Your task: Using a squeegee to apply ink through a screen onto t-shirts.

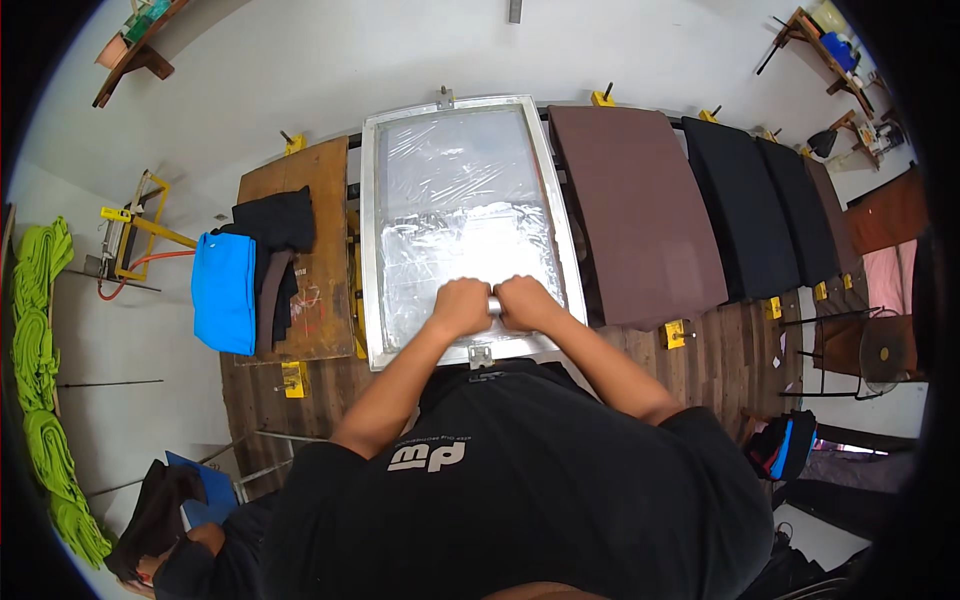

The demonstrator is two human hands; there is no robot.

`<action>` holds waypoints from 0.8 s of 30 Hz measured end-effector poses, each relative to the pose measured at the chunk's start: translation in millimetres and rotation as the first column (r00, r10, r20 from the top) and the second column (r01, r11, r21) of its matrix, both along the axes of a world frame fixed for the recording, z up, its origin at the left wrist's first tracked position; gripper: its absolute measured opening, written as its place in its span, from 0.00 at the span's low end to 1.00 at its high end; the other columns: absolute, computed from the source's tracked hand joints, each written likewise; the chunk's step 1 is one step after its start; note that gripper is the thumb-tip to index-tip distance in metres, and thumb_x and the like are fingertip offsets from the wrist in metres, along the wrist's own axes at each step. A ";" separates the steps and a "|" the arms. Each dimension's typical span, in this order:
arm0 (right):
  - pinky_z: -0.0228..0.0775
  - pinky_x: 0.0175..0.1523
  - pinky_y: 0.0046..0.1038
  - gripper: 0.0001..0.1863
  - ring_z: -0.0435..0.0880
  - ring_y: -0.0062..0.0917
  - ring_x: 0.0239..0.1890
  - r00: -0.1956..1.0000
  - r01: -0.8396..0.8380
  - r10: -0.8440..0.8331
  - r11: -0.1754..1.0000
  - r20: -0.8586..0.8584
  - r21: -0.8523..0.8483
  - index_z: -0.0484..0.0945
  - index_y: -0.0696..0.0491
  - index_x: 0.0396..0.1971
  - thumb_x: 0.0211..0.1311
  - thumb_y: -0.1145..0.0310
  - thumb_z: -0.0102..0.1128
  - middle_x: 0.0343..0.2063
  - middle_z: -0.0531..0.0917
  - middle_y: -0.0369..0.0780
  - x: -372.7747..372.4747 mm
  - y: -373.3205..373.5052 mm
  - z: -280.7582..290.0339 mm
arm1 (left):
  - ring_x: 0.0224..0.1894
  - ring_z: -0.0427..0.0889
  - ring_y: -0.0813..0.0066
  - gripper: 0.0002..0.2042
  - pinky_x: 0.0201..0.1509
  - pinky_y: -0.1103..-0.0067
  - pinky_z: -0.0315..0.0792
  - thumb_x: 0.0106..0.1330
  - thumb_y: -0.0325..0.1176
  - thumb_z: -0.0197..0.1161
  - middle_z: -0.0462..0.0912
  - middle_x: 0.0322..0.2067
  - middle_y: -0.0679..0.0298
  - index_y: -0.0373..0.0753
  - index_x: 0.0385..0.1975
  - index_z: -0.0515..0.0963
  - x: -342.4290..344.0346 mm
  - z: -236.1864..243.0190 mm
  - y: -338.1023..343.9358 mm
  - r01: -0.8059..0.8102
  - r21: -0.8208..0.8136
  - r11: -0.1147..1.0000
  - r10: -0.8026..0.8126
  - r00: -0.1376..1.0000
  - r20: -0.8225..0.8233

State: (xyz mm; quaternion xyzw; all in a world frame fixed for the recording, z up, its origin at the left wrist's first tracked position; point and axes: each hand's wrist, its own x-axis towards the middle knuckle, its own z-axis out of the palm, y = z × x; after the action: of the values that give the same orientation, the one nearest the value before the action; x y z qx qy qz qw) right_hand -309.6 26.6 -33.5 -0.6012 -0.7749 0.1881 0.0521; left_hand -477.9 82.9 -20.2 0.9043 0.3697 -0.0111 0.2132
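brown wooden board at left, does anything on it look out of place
Somewhat untidy: the bright blue folded cloth juts past the left edge of the board, and crumpled black cloth beside it lies loosely heaped.

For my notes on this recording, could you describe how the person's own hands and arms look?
The left hand and right hand wear no gloves, and the forearms are bare, with no watch visible. Black short sleeves cover the upper arms; they belong to a black shirt with pale printing.

Silver-rimmed screen stretches lengthwise away from me, surface shiny, wrinkled in far half. I grip silver bar, mostly hidden, at near half.
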 end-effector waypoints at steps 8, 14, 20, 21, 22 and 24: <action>0.80 0.44 0.43 0.10 0.87 0.48 0.35 0.991 -0.070 0.045 0.977 -0.127 -0.201 0.86 0.54 0.27 0.44 0.65 0.68 0.28 0.86 0.53 5.4 2.1 24.8 | 0.39 0.88 0.49 0.13 0.46 0.61 0.81 0.50 0.41 0.67 0.88 0.34 0.49 0.40 0.32 0.87 -3.9 17.2 -4.6 -0.031 -0.201 0.979 0.005 0.991 -0.130; 0.80 0.43 0.43 0.10 0.87 0.45 0.36 0.995 0.097 -0.097 0.995 -0.009 0.009 0.86 0.54 0.31 0.46 0.72 0.65 0.31 0.86 0.49 11.9 45.2 21.3 | 0.40 0.85 0.51 0.11 0.45 0.61 0.79 0.51 0.37 0.68 0.85 0.34 0.53 0.39 0.32 0.85 11.4 5.0 37.2 -0.085 0.058 0.995 0.075 0.985 0.158; 0.79 0.41 0.43 0.14 0.83 0.44 0.37 0.983 0.129 -0.094 0.965 -0.158 0.227 0.80 0.58 0.35 0.43 0.75 0.62 0.31 0.84 0.46 -17.0 -36.1 -14.9 | 0.37 0.82 0.52 0.13 0.43 0.61 0.78 0.46 0.29 0.66 0.80 0.32 0.55 0.39 0.34 0.82 -14.4 -27.2 -29.8 -0.072 0.102 0.992 0.039 0.956 0.290; 0.79 0.40 0.43 0.15 0.84 0.44 0.35 0.991 0.098 -0.082 0.984 -0.109 0.150 0.80 0.57 0.35 0.41 0.74 0.64 0.29 0.83 0.46 -15.6 -43.7 -9.9 | 0.36 0.82 0.51 0.12 0.42 0.61 0.78 0.46 0.30 0.66 0.81 0.31 0.54 0.39 0.33 0.83 -15.5 -20.3 -36.8 -0.051 0.063 0.997 0.034 0.968 0.248; 0.78 0.41 0.44 0.13 0.84 0.46 0.33 0.992 0.085 -0.077 0.993 -0.100 0.078 0.82 0.56 0.32 0.41 0.71 0.65 0.27 0.84 0.48 -14.7 -46.2 -7.2 | 0.35 0.83 0.50 0.12 0.42 0.61 0.78 0.47 0.31 0.66 0.81 0.30 0.54 0.39 0.33 0.84 -17.0 -11.1 -42.0 -0.035 0.021 0.999 0.030 0.979 0.202; 0.78 0.41 0.44 0.12 0.85 0.46 0.33 0.996 0.032 -0.035 0.999 -0.078 -0.035 0.83 0.55 0.30 0.41 0.69 0.66 0.26 0.84 0.49 -8.2 -37.4 2.4 | 0.35 0.85 0.48 0.11 0.42 0.59 0.79 0.49 0.36 0.68 0.84 0.30 0.52 0.40 0.31 0.85 -16.1 6.4 -37.8 -0.037 -0.024 0.999 0.040 0.993 0.115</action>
State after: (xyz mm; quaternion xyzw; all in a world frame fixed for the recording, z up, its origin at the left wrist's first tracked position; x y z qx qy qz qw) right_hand -317.7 -10.9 -31.1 -0.6071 -0.7588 0.2236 0.0756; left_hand -494.0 45.1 -13.7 0.8938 0.3739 0.0410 0.2443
